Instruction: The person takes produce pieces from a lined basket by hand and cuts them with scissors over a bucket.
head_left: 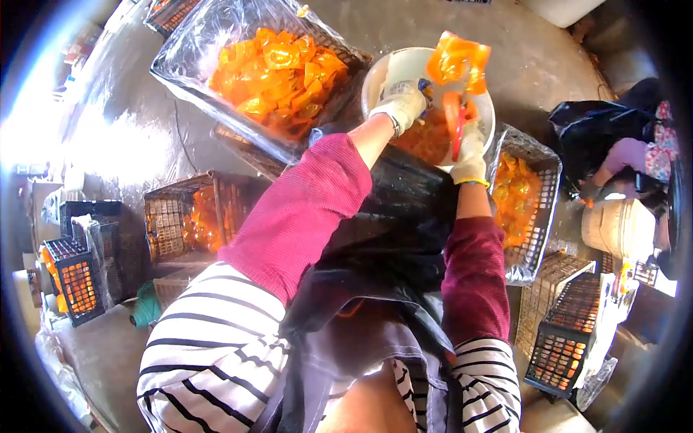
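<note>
And there's the right hand, closed around a red tool, an orange piece up beyond it, over the white bucket. The left hand is over the bucket too; its grip I can't tell. Plenty looks done: the plastic-lined crate holds heaped orange pieces. More orange bits lie in the bucket (how many, who knows). Grey floor, glare at left, a co-worker over right.

Two white gloves and two buckets show.
</note>
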Motion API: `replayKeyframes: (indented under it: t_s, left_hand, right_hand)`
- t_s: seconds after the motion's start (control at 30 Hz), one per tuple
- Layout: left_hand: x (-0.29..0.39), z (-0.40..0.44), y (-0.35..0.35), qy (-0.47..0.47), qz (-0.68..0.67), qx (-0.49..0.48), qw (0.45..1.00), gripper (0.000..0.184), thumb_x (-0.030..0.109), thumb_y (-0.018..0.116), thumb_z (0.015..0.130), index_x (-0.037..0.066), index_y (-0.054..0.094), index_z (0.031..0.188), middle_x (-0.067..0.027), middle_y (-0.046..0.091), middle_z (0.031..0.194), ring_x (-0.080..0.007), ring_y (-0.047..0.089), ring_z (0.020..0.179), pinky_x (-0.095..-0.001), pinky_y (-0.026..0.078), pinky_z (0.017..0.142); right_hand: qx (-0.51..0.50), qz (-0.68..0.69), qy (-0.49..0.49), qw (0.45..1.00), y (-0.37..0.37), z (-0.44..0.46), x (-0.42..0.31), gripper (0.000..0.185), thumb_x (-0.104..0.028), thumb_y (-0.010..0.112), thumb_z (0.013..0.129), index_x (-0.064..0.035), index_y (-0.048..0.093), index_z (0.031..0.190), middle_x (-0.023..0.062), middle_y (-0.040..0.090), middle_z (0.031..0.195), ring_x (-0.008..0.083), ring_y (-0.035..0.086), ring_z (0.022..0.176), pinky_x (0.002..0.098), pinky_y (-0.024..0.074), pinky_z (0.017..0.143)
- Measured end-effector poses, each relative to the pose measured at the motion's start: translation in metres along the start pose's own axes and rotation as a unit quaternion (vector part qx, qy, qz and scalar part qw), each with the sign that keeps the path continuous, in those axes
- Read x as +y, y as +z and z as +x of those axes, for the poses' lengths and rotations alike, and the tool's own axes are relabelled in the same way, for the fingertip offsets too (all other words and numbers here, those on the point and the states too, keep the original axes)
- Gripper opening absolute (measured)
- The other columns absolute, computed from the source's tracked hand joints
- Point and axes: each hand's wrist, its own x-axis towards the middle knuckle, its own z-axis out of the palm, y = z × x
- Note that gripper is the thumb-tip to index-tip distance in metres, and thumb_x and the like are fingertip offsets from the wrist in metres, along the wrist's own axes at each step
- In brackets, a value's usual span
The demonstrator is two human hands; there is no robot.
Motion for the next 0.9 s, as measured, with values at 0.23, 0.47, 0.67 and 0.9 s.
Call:
replayKeyframes:
  t_s: [0.23,0.47,0.67,0.9]
  left_hand:
    - [-0.022,0.020,-0.007,0.095,0.104,-0.104,0.985,0.023,0.021,0.055,0.090,0.008,0.065,0.106,-0.0079,0.068,0.098,-0.0218,0.061,0.087,-0.0345,0.049,0.075]
    - [-0.020,-0.024,-0.174,0.043,0.320,0.170,0.931,0.065,0.048,0.063,0.082,0.013,0.047,0.134,-0.0146,0.053,0.131,-0.0316,0.049,0.122,-0.0434,0.039,0.101]
    - [-0.096,0.011,-0.252,0.016,0.609,0.100,0.787,0.071,0.044,0.061,0.084,0.017,0.034,0.144,-0.0099,0.034,0.148,-0.0325,0.030,0.137,-0.0533,0.023,0.110]
    - [-0.138,0.061,-0.239,-0.098,0.582,0.043,0.806,0.050,0.024,0.055,0.088,0.015,0.046,0.137,-0.0132,0.057,0.127,-0.0292,0.060,0.110,-0.0395,0.047,0.093]
  right_hand:
    - [0.022,-0.014,-0.092,0.995,-0.011,-0.005,-0.039,0.034,-0.037,0.055,0.092,-0.0068,0.060,0.107,0.0070,0.066,0.087,0.0126,0.057,0.060,0.0224,0.0411,0.050]
    - [-0.401,0.488,-0.102,0.768,-0.101,0.035,0.008,0.073,-0.051,0.050,0.089,0.0054,0.041,0.135,0.0172,0.048,0.137,0.0316,0.045,0.127,0.0460,0.0314,0.109]
    - [-0.347,0.468,-0.020,0.812,-0.049,0.019,-0.024,0.053,-0.031,0.053,0.094,0.0055,0.046,0.131,0.0162,0.054,0.131,0.0284,0.055,0.118,0.0423,0.0363,0.108]
    - [-0.267,0.405,0.024,0.874,-0.023,0.029,-0.032,0.046,-0.027,0.050,0.095,0.0074,0.049,0.126,0.0169,0.054,0.130,0.0266,0.056,0.115,0.0418,0.0383,0.107]
